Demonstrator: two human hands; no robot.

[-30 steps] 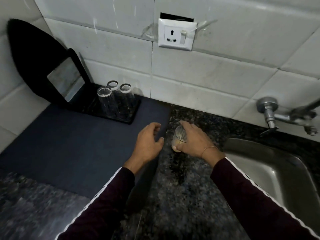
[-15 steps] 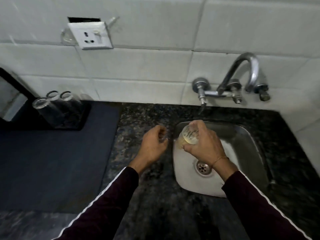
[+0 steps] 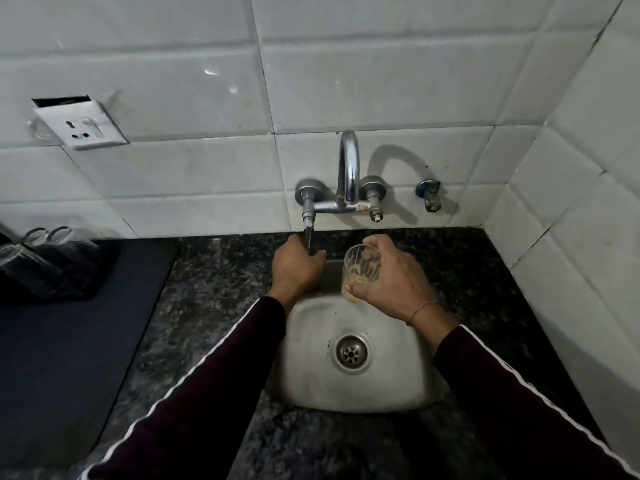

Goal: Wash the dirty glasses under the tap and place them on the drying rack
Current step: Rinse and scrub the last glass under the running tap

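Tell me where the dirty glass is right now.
The dirty glass is in the right hand, held over the back of the sink, just below and right of the tap.

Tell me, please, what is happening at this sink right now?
A person is about to rinse a dirty glass. The right hand holds it over the steel sink, below the tap; there is a pale residue inside it. The left hand is at the tap's left lever. No water can be seen running. At the far left, other glasses stand on a black rack.
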